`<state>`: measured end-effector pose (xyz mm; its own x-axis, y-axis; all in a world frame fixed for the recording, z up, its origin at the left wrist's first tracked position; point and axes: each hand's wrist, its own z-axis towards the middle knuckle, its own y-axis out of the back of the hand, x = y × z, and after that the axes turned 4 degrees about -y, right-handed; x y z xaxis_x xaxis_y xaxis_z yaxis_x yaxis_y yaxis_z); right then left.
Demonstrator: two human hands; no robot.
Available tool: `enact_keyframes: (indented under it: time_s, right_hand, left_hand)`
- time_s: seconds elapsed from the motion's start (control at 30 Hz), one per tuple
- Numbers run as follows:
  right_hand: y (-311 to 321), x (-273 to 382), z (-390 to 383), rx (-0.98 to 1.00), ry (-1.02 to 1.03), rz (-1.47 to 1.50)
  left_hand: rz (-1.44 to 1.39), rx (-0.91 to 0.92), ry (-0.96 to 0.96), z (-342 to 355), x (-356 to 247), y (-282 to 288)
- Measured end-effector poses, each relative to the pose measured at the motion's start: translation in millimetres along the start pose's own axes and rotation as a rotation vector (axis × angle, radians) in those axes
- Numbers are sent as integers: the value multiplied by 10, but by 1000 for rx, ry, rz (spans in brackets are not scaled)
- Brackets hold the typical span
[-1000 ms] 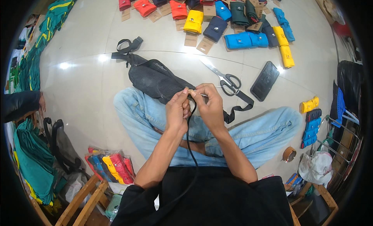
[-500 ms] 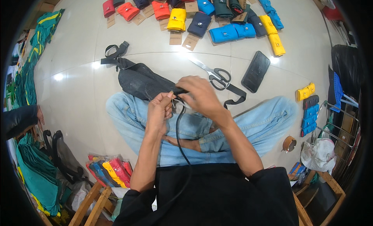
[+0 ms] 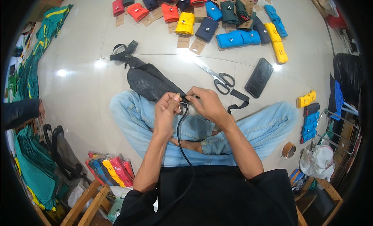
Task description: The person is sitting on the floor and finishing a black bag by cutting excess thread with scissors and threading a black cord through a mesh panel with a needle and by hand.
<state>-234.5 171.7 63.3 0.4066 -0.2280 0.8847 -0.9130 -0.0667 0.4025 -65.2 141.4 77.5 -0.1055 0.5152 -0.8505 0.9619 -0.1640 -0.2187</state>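
Note:
Over my crossed legs, my left hand (image 3: 166,108) pinches a small, thin, pale piece beside a black cord (image 3: 180,134), which runs down across my black shirt. My right hand (image 3: 204,103) has finger and thumb closed at the lower end of a black mesh bag (image 3: 151,80); exactly what lies between the fingertips is small and partly hidden. The bag lies on the tiled floor with a buckled strap at its upper end. Just beyond my right hand are black-handled scissors (image 3: 223,82), a loose black strap (image 3: 239,99) and a dark phone (image 3: 258,77).
Colourful rolled pouches (image 3: 210,29) with cardboard tags lie ahead. More pouches (image 3: 311,123) are stacked right; bagged ones (image 3: 112,167) lie lower left. Green fabric (image 3: 35,167) and another person's dark-clad limb (image 3: 19,115) are at left. A tape roll (image 3: 288,149) and metal rack (image 3: 342,136) sit right.
Half a second ago my right hand was raised and blurred over the bag's end; now its fingertips are pinched lower, close beside my left. A bent pale piece shows by the cord.

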Motion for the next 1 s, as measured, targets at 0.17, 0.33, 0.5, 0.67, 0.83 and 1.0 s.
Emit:
enact_keyframes:
  time_s: [0.17, 0.33, 0.5, 0.67, 0.83, 1.0]
  right_hand:
    - [21, 81, -93, -18, 128, -19]
    - [-25, 187, -48, 19, 476, -174]
    - [-19, 87, 83, 85, 531, -181]
    - [-57, 62, 114, 128, 489, -82]
    - [1, 199, 16, 94, 370, 37]
    - [-99, 130, -46, -67, 568, -176]
  left_hand:
    - [-88, -24, 40, -181, 90, 40]
    - [184, -120, -213, -217, 199, -79]
    - [481, -229, -355, -238, 286, -7]
    - [119, -204, -110, -211, 223, 75]
    - [-297, -158, 348, -225, -68, 102]
    - [-355, -162, 362, -198, -35, 57]
